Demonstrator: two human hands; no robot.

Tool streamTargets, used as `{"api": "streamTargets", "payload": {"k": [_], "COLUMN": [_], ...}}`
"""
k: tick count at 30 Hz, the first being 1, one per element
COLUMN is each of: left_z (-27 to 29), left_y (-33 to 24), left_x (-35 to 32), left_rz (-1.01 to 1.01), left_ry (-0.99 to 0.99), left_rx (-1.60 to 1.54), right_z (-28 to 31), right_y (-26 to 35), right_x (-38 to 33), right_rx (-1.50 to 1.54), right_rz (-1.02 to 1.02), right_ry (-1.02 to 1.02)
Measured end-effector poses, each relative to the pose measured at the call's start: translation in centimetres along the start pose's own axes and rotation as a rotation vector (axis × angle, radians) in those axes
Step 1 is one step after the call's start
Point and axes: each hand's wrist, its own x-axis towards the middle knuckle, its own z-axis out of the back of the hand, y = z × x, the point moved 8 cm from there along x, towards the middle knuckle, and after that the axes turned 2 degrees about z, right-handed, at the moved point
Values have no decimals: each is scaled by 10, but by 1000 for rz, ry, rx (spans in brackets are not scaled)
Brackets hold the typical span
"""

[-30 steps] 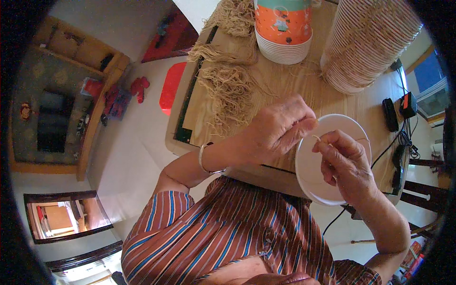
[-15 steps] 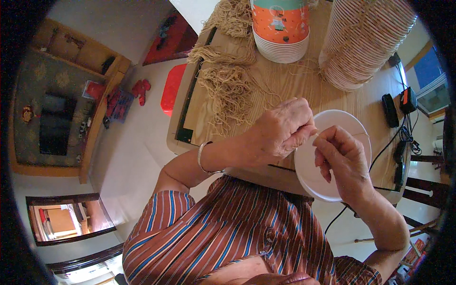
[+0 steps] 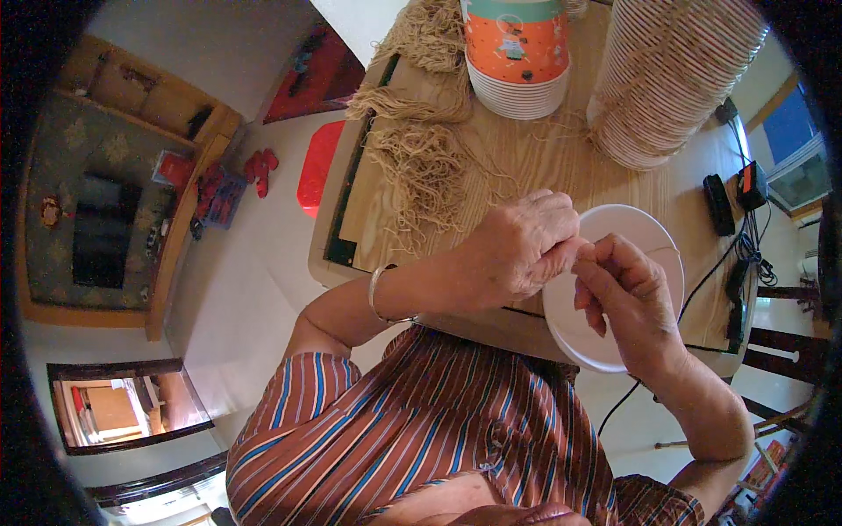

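Note:
Over the near-left rim of a white paper tub [image 3: 614, 342], my left hand [image 3: 531, 241] and my right hand [image 3: 627, 294] meet fingertip to fingertip. Both are closed in a pinch; what lies between the fingertips is too small to make out. A thin strand of tan string [image 3: 664, 249] crosses the tub's far right side. Left of my hands, a loose tangle of tan string [image 3: 421, 167] lies on the wooden table [image 3: 548, 162]. A bracelet circles my left wrist.
More string bundles [image 3: 425, 35] lie farther back. A stack of orange printed tubs [image 3: 517, 53] and a taller stack of white tubs draped with string [image 3: 675, 79] stand at the back. Black adapters [image 3: 719, 203] and cables lie at the right edge. A red stool [image 3: 320, 167] stands left of the table.
My right hand's fingertips have come slightly closer to the left hand's, now touching or nearly so. My left hand has barely moved.

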Motion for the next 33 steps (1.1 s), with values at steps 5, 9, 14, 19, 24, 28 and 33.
{"api": "streamTargets", "payload": {"k": [5,9,14,19,24,28,33], "left_z": [0,-2,-2,-1,-2,-25,-27], "left_y": [0,1,-1,3,32,54,52], "left_x": [-1,-2,-1,1,0,-10,-9], "left_rz": [94,121,81,104,301,478,502], "left_ry": [40,92,99,136,66,151,139], "left_rx": [-61,-65,-35,-52,-141,-348,-424], "right_z": [8,12,13,16,22,23,24], "right_y": [7,14,7,-8,-30,-33,-34], "right_x": [-1,-3,1,1,5,8,12], "right_rx": [-125,-353,-340,-105,192,255,268], "right_rz": [146,386,285,-43,-136,-107,-109], "right_ry": [-160,-185,-158,-99,-83,-104,-90]}}
